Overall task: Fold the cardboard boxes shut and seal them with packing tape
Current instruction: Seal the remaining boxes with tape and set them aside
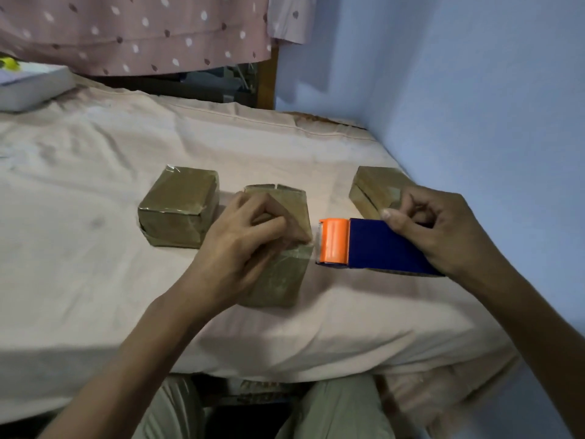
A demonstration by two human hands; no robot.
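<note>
Three small brown cardboard boxes stand on a bed. The middle box (pixel 280 280) is under my left hand (pixel 250 236), whose curled fingers press on its top near the right edge. A clear strip of tape (pixel 316 245) runs from that edge to the tape dispenser (pixel 367 243), blue with an orange head. My right hand (pixel 443 229) grips the dispenser's blue body, just right of the box. The left box (pixel 177 210) lies taped and shiny. The right box (pixel 376 188) sits behind the dispenser, partly hidden by my right hand.
The bed's pale pink sheet (pixel 126 296) spreads to the left and front. A blue wall (pixel 474 106) rises close on the right. A white flat box (pixel 31 87) lies at the far left corner. A dotted pink curtain (pixel 142 33) hangs behind. My knees show below the mattress edge.
</note>
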